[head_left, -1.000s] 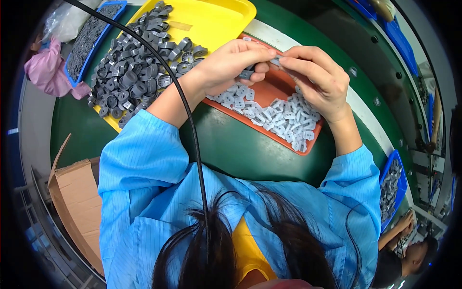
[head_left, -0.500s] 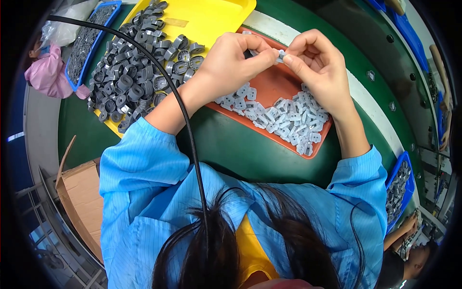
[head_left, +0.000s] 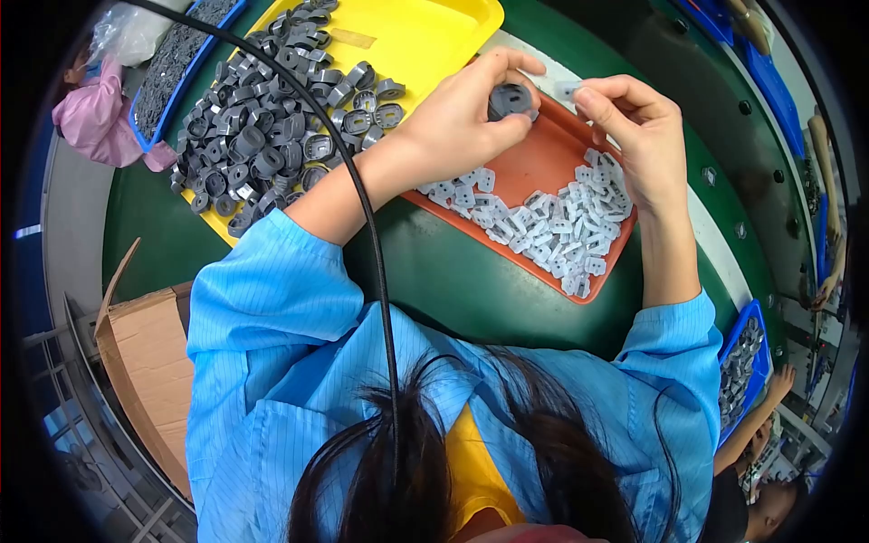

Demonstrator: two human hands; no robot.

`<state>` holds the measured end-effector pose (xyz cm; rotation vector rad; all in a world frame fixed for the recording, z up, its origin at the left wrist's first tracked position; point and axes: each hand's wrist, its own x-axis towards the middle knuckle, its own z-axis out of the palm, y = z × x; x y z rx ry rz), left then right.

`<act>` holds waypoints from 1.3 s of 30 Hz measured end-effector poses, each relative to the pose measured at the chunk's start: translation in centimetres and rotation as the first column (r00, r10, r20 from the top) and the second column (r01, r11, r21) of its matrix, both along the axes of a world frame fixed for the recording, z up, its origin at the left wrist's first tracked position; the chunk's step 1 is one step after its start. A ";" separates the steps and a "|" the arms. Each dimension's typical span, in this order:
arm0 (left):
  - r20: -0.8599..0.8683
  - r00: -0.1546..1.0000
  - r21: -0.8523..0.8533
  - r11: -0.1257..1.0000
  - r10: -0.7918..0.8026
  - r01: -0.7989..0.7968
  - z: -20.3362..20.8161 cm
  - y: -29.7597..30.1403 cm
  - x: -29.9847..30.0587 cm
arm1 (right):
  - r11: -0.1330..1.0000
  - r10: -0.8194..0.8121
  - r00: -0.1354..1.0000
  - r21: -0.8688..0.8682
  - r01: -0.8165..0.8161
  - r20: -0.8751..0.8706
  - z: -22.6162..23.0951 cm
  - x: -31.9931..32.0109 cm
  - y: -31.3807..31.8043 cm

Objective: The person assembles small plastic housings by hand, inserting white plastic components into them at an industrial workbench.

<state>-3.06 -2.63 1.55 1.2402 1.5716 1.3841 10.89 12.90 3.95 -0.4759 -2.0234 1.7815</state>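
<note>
My left hand (head_left: 460,119) has its thumb and fingers round a dark grey plastic cap (head_left: 510,101) with holes in its face. Just to the right, my right hand (head_left: 644,131) pinches a small whitish translucent plastic clip (head_left: 568,90) between thumb and forefinger. The two parts are apart, with a narrow gap between them. Below both hands lies an orange-red tray (head_left: 534,163), where many similar whitish clips (head_left: 566,222) are heaped along the near side. Left of my left wrist, a yellow tray (head_left: 425,36) bears a large heap of grey caps (head_left: 262,136).
A black cable (head_left: 348,172) hangs across the view in front of my left forearm. Blue bins of grey parts stand at far left (head_left: 149,100) and right (head_left: 744,371). A cardboard box (head_left: 149,362) is at lower left. Other people sit at both sides.
My hands have moved apart, the right one shifting rightward with the whitish clip. The grey cap in my left hand now shows its face. The view has shifted slightly.
</note>
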 end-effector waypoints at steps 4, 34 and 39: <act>-0.265 0.953 0.178 0.979 0.145 -0.099 0.3 0.2 0.4 | 0.997 0.043 0.999 -0.060 -0.045 -0.027 -0.1 -1.4 -1.7; -0.650 0.653 0.433 0.896 0.387 -0.100 0.8 0.6 1.7 | 0.957 0.219 0.974 -0.180 -0.226 -0.060 -1.9 -1.6 -0.4; -0.526 0.738 0.430 0.881 0.422 -0.196 1.0 0.5 1.5 | 0.930 0.221 0.971 -0.281 -0.238 -0.091 -1.8 -1.3 -0.1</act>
